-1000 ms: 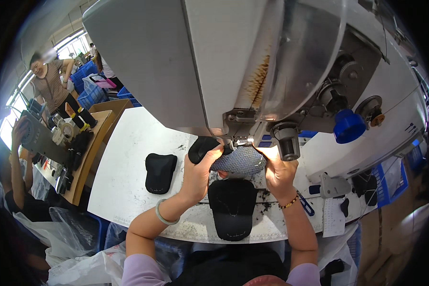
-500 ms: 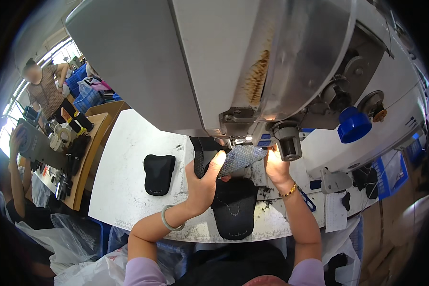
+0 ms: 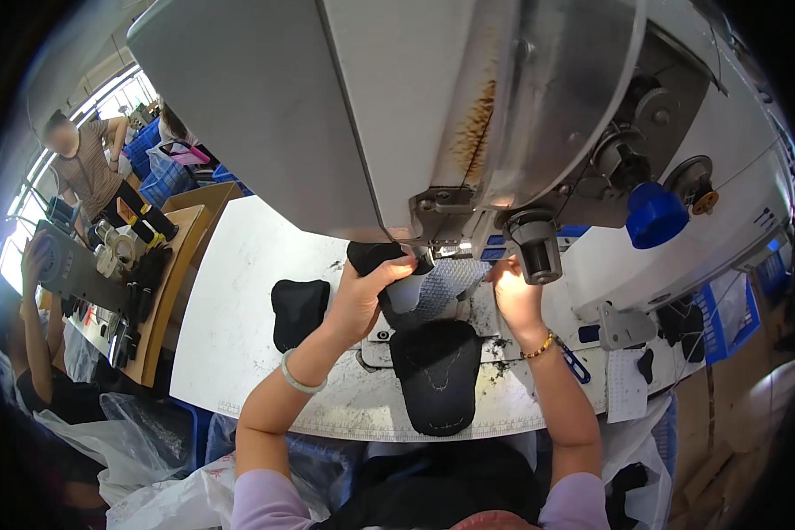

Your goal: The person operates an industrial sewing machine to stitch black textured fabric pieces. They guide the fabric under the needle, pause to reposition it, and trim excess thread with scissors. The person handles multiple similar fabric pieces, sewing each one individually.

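Beneath the needle area of a large sewing machine (image 3: 433, 208), a grey mesh fabric piece (image 3: 437, 290) with a black padded part (image 3: 368, 256) is spread out. My left hand (image 3: 359, 296) grips its left side, thumb pointing toward the presser area. At the right edge of the mesh, my right hand (image 3: 514, 296) pinches the fabric; its fingertips are partly hidden behind a machine knob. A black padded piece (image 3: 435, 380) with stitched lines lies just in front of the work. Another black padded piece (image 3: 299, 315) rests to the left of my left hand.
The white table (image 3: 225, 309) has a ruler strip along its near edge. Blue-handled snips (image 3: 576, 364) lie beside my right wrist. Dark lint is scattered near the work. A blue knob (image 3: 656, 216) juts from the machine. At left, a co-worker's arm (image 3: 40, 331) reaches toward another machine.
My left hand has shifted left and slightly up, turning the fabric, so more grey mesh and part of the machine's base plate show. My right hand stays near the same place.
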Motion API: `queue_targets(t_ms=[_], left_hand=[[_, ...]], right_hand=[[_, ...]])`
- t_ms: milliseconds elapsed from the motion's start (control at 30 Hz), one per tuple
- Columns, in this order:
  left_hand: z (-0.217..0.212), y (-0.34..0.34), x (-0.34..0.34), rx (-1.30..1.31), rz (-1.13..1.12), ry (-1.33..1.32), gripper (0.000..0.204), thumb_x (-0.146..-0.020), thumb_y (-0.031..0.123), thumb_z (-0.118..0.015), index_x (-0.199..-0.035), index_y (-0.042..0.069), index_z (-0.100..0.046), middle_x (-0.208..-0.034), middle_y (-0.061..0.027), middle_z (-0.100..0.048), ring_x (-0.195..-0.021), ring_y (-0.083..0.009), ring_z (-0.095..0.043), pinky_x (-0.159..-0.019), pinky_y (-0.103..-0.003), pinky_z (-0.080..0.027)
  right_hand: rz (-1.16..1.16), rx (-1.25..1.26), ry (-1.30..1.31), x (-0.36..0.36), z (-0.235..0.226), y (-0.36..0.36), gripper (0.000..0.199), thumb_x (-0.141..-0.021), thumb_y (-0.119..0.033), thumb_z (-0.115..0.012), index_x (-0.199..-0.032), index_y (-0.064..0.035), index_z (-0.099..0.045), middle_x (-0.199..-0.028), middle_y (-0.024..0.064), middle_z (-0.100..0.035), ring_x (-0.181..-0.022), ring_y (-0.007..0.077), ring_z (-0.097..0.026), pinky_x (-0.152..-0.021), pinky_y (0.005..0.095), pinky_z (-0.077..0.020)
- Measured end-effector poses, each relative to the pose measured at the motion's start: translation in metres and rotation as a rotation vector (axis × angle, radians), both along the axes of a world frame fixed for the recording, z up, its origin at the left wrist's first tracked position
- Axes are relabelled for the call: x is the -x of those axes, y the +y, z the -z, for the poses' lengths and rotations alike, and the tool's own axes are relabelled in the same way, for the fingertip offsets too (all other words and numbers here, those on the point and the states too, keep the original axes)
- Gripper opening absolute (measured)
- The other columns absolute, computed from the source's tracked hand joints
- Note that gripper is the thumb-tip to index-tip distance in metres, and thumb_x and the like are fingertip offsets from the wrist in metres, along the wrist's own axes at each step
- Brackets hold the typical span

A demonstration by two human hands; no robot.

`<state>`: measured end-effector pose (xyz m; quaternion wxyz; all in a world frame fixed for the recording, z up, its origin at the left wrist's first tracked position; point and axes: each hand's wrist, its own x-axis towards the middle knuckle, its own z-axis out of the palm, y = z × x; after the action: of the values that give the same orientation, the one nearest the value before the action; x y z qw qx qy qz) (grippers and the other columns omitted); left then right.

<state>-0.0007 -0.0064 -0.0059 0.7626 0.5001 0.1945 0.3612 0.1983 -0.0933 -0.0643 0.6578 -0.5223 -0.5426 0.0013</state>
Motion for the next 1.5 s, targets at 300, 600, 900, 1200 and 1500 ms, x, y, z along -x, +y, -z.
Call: queue_targets(t_ms=[300, 600, 900, 1200, 1500], left_hand=[[0.009, -0.022, -0.006, -0.244, -0.117, -0.085, 0.011, -0.084, 0.007, -0.059, -0.092, 0.000, -0.061, -0.087, -0.0018, -0.061, -0.078, -0.0089, -0.056, -0.072, -0.024, -0.046], [0.002, -0.057, -0.019, -0.322, -0.415, -0.031, 0.014, -0.087, 0.011, -0.059, -0.093, -0.001, -0.062, -0.084, -0.0006, -0.062, -0.076, -0.0077, -0.055, -0.070, -0.022, -0.044], [-0.003, -0.050, -0.010, -0.056, -0.244, -0.044, 0.011, -0.084, 0.011, -0.061, -0.088, 0.001, -0.063, -0.083, -0.0018, -0.062, -0.075, -0.0086, -0.057, -0.069, -0.023, -0.045], [0.022, -0.018, 0.040, -1.658, -0.884, 0.248, 0.028, -0.071, 0.004, -0.059, -0.099, 0.003, -0.055, -0.106, -0.0107, -0.049, -0.090, -0.0245, -0.052, -0.083, -0.032, -0.040], [0.019, -0.021, 0.014, -1.685, -0.532, 0.087, 0.064, -0.060, -0.007, -0.066, -0.122, 0.001, -0.051, -0.115, -0.0132, -0.055, -0.107, -0.0305, -0.056, -0.093, -0.042, -0.047]], right_hand=[[0.301, -0.318, -0.554, 0.020, -0.006, -0.028, 0.033, -0.073, 0.008, -0.059, -0.103, -0.0053, -0.056, -0.100, 0.0104, -0.057, -0.076, 0.0231, -0.059, -0.063, 0.0309, -0.0497], [0.117, -0.285, -0.563, 0.030, -0.014, -0.028, 0.035, -0.071, 0.009, -0.060, -0.103, -0.0043, -0.056, -0.104, 0.0119, -0.057, -0.083, 0.0221, -0.058, -0.062, 0.0267, -0.0496], [0.036, -0.284, -0.488, 0.043, -0.025, -0.030, 0.037, -0.067, 0.013, -0.061, -0.100, -0.0037, -0.061, -0.096, 0.0084, -0.063, -0.083, 0.0229, -0.064, -0.071, 0.0319, -0.0545], [-0.005, -0.314, -0.526, 0.040, -0.032, -0.031, 0.033, -0.067, 0.012, -0.061, -0.095, -0.0048, -0.065, -0.094, 0.0072, -0.063, -0.077, 0.0208, -0.065, -0.064, 0.0292, -0.0539], [-0.006, -0.309, -0.508, 0.041, -0.032, -0.030, 0.034, -0.067, 0.012, -0.061, -0.096, -0.0059, -0.064, -0.095, 0.0067, -0.063, -0.077, 0.0199, -0.065, -0.063, 0.0282, -0.0536]])
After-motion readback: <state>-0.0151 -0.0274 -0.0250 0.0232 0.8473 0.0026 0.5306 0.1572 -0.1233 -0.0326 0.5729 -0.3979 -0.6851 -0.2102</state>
